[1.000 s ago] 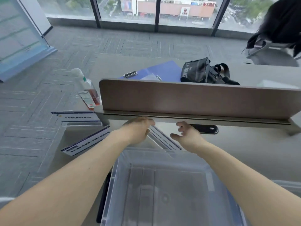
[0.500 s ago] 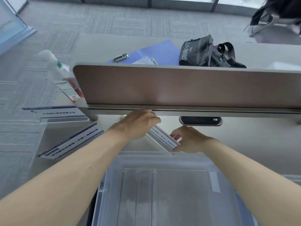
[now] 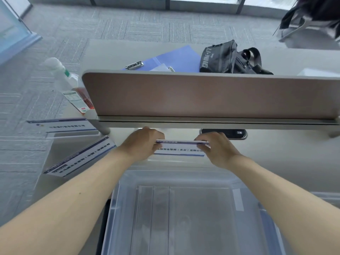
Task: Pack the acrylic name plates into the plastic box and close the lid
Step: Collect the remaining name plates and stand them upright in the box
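Note:
I hold one acrylic name plate (image 3: 179, 149) by its two ends, level and just beyond the far rim of the box. My left hand (image 3: 142, 143) grips its left end and my right hand (image 3: 216, 147) grips its right end. The clear plastic box (image 3: 117, 197) stands open at the near edge of the desk, and clear plates appear to lie on its floor. Two more name plates rest on the desk at the left: a tilted one (image 3: 81, 159) and one farther back (image 3: 62, 126).
A brown desk divider (image 3: 202, 96) stands right behind my hands. A black cable port (image 3: 231, 133) sits under it at the right. A spray bottle (image 3: 73, 89) stands at the divider's left end. Beyond lie a blue folder (image 3: 174, 56) and a black bag (image 3: 226, 57).
Both hands closed on the ends of the name plate and turned it from a diagonal to level, square with the box. The camera tilted further down.

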The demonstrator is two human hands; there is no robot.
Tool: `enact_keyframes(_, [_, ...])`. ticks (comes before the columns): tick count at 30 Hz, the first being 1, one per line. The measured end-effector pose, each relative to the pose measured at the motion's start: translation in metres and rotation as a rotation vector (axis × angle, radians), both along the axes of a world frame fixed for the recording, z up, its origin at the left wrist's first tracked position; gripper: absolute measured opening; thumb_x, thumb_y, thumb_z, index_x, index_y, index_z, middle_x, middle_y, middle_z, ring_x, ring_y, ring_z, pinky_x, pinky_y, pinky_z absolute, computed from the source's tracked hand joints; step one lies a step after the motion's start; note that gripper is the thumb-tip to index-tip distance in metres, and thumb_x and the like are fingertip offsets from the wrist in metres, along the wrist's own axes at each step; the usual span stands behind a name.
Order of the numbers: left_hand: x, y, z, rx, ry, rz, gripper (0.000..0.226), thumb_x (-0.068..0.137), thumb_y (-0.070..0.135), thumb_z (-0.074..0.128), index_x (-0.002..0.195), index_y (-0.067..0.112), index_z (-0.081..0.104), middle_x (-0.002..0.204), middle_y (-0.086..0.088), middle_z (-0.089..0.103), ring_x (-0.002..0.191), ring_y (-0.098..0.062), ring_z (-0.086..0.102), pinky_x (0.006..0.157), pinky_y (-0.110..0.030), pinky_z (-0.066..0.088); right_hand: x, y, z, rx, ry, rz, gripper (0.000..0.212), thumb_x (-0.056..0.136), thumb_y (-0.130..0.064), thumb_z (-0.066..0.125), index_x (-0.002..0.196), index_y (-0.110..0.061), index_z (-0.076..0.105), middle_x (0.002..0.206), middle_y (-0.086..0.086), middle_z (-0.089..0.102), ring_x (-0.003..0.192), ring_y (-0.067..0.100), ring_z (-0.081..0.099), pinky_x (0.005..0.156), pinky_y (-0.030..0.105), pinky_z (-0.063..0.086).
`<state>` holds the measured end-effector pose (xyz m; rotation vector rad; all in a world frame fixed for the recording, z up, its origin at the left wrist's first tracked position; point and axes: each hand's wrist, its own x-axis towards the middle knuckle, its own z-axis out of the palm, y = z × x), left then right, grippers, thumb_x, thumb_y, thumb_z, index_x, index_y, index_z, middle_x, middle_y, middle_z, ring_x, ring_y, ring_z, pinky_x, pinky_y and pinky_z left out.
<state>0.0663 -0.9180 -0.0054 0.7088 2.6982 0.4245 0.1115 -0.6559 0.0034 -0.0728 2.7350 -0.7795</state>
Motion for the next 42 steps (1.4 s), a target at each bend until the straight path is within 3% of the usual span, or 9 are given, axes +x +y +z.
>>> enact_keyframes(6, [0.004, -0.009, 0.095, 0.124, 0.009, 0.034, 0.022, 0.095, 0.030, 0.065, 0.078, 0.017, 0.061, 0.063, 0.002, 0.058, 0.067, -0.028, 0.054, 0.068, -0.037, 0.052, 0.016, -0.006, 0.086, -0.280, 0.268, -0.265, 0.010, 0.088, -0.026, 0.074, 0.089, -0.029, 0.064, 0.073, -0.013, 0.067, 0.069, 0.010, 0.061, 0.058, 0.017, 0.041])
enact_keyframes(12, [0.039, -0.024, 0.208, 0.395, 0.001, 0.064, 0.012, 0.094, 0.031, 0.072, 0.082, 0.028, 0.072, 0.070, 0.006, 0.069, 0.067, -0.009, 0.061, 0.067, -0.030, 0.049, 0.049, -0.010, 0.180, -0.694, 0.445, -0.424, 0.050, 0.079, -0.037, 0.083, 0.122, -0.028, 0.059, 0.107, 0.000, 0.073, 0.102, 0.013, 0.071, 0.091, 0.031, 0.055])
enact_keyframes(16, [0.086, -0.029, 0.242, 0.641, -0.099, 0.181, 0.008, 0.095, 0.027, 0.072, 0.090, 0.023, 0.078, 0.080, 0.000, 0.076, 0.072, -0.018, 0.068, 0.071, -0.032, 0.055, 0.093, -0.029, 0.196, -1.061, 0.229, -0.647, 0.095, 0.060, -0.062, 0.085, 0.138, -0.028, 0.045, 0.139, 0.003, 0.058, 0.124, 0.013, 0.061, 0.103, 0.040, 0.051])
enact_keyframes(20, [0.145, -0.013, 0.240, 0.842, -0.266, 0.306, 0.008, 0.094, 0.013, 0.072, 0.099, 0.012, 0.078, 0.089, 0.000, 0.081, 0.077, -0.008, 0.072, 0.071, -0.020, 0.053, 0.142, -0.061, 0.190, -1.302, -0.030, -0.561, 0.065, 0.080, -0.047, 0.077, 0.135, -0.023, 0.052, 0.126, 0.003, 0.072, 0.116, 0.021, 0.069, 0.096, 0.050, 0.055])
enact_keyframes(25, [0.198, 0.016, 0.218, 0.801, -0.528, 0.466, 0.024, 0.092, 0.012, 0.075, 0.115, 0.013, 0.070, 0.106, -0.006, 0.080, 0.095, -0.024, 0.078, 0.084, -0.045, 0.063, 0.188, -0.048, 0.154, -1.095, -0.057, -0.607, 0.036, 0.094, -0.024, 0.066, 0.129, -0.026, 0.056, 0.124, 0.004, 0.069, 0.116, 0.024, 0.068, 0.093, 0.055, 0.057])
enact_keyframes(29, [0.227, 0.044, 0.199, 0.784, -0.535, 0.570, 0.017, 0.097, 0.017, 0.068, 0.114, 0.018, 0.069, 0.102, -0.005, 0.081, 0.096, -0.034, 0.077, 0.084, -0.059, 0.061, 0.225, -0.028, 0.118, -0.910, -0.130, -0.581, 0.023, 0.096, -0.014, 0.062, 0.111, -0.031, 0.067, 0.111, -0.003, 0.076, 0.110, 0.018, 0.070, 0.089, 0.051, 0.060])
enact_keyframes(33, [0.247, 0.061, 0.169, 0.661, -0.507, 0.586, 0.015, 0.098, 0.010, 0.063, 0.109, 0.012, 0.073, 0.092, -0.006, 0.082, 0.073, -0.029, 0.078, 0.072, -0.056, 0.061, 0.245, -0.021, 0.087, -0.828, -0.257, -0.587, 0.026, 0.096, -0.006, 0.056, 0.112, -0.024, 0.067, 0.104, 0.000, 0.077, 0.089, 0.013, 0.076, 0.072, 0.047, 0.064])
enact_keyframes(36, [0.253, 0.064, 0.137, 0.591, -0.503, 0.605, 0.013, 0.096, 0.014, 0.063, 0.104, 0.016, 0.073, 0.092, 0.000, 0.083, 0.081, -0.019, 0.080, 0.076, -0.053, 0.064, 0.247, -0.021, 0.065, -0.800, -0.351, -0.598, 0.025, 0.093, -0.002, 0.056, 0.110, -0.017, 0.067, 0.101, 0.002, 0.077, 0.081, 0.013, 0.077, 0.062, 0.036, 0.063])
enact_keyframes(42, [0.257, 0.075, 0.076, 0.571, -0.450, 0.683, 0.011, 0.093, 0.020, 0.063, 0.097, 0.021, 0.073, 0.087, 0.004, 0.082, 0.079, -0.015, 0.078, 0.074, -0.045, 0.065, 0.234, -0.030, 0.021, -0.646, -0.355, -0.675, 0.035, 0.068, -0.015, 0.056, 0.098, -0.034, 0.053, 0.099, 0.000, 0.070, 0.094, 0.027, 0.072, 0.081, 0.054, 0.061])
